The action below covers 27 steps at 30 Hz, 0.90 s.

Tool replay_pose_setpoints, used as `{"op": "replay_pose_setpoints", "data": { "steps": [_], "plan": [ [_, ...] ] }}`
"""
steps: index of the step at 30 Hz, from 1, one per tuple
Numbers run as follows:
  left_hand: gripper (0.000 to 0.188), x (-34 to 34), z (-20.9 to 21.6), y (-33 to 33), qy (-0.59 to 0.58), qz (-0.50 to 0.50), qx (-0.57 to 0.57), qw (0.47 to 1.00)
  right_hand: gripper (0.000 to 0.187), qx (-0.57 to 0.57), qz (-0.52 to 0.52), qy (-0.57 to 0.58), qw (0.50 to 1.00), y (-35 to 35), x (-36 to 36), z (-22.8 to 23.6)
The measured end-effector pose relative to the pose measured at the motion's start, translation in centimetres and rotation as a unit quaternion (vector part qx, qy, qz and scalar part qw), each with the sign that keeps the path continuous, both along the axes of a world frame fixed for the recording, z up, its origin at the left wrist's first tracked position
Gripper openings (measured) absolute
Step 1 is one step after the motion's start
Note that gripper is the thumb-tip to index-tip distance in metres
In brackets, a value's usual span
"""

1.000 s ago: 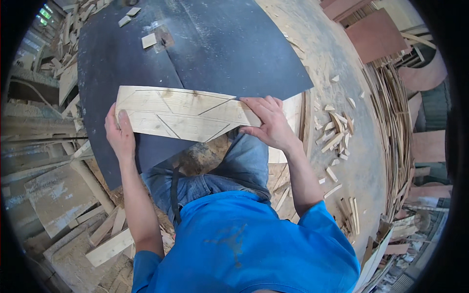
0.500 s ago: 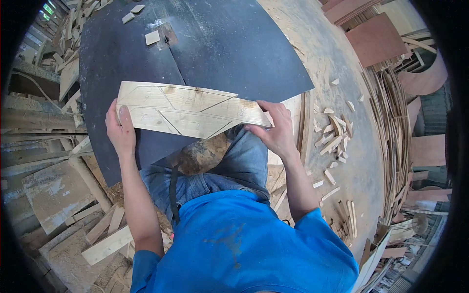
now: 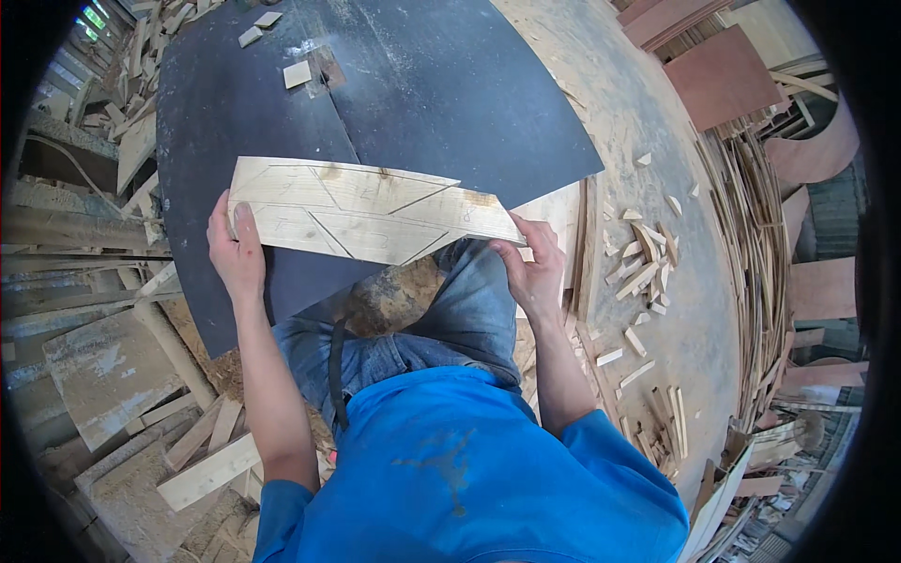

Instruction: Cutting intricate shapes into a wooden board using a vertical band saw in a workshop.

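Across the near edge of the dark bench, we are finding a lined pale board; whether it is resting or lifted, we are not able to tell. We are seeing the left hand gripping its left end, thumb on top, and the right hand pinching only the tapered right tip. We are judging that this slighter hold could slip, letting the board twist. Near the seam, a loose square offcut is lying where it could snag the board.
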<state>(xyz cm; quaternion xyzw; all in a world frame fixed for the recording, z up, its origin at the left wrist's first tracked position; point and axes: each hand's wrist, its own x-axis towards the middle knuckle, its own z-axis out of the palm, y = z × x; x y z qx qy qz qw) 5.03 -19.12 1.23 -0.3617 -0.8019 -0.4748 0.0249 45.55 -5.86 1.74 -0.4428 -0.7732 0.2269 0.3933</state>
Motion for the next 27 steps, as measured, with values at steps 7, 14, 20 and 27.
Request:
{"op": "replay_pose_setpoints", "data": {
  "steps": [7, 14, 20, 27],
  "plan": [
    [0.045, -0.10, 0.20, -0.16, 0.006, -0.005, -0.014, 1.000, 0.039, -0.007, 0.011, 0.077, 0.997, -0.30, 0.11, -0.66],
    [0.047, 0.03, 0.25, -0.11, -0.017, -0.003, -0.008, 1.000, 0.037, -0.044, 0.003, 0.063, 0.997, -0.74, 0.43, -0.43],
    [0.046, 0.16, 0.32, -0.15, -0.014, 0.001, -0.005, 1.000, 0.034, -0.023, -0.006, 0.071, 0.997, -0.65, 0.51, -0.55],
    [0.045, 0.33, 0.31, -0.42, 0.006, 0.003, -0.002, 1.000, 0.040, 0.033, 0.003, 0.022, 0.999, 0.09, 0.25, -0.07]
  ]
}}
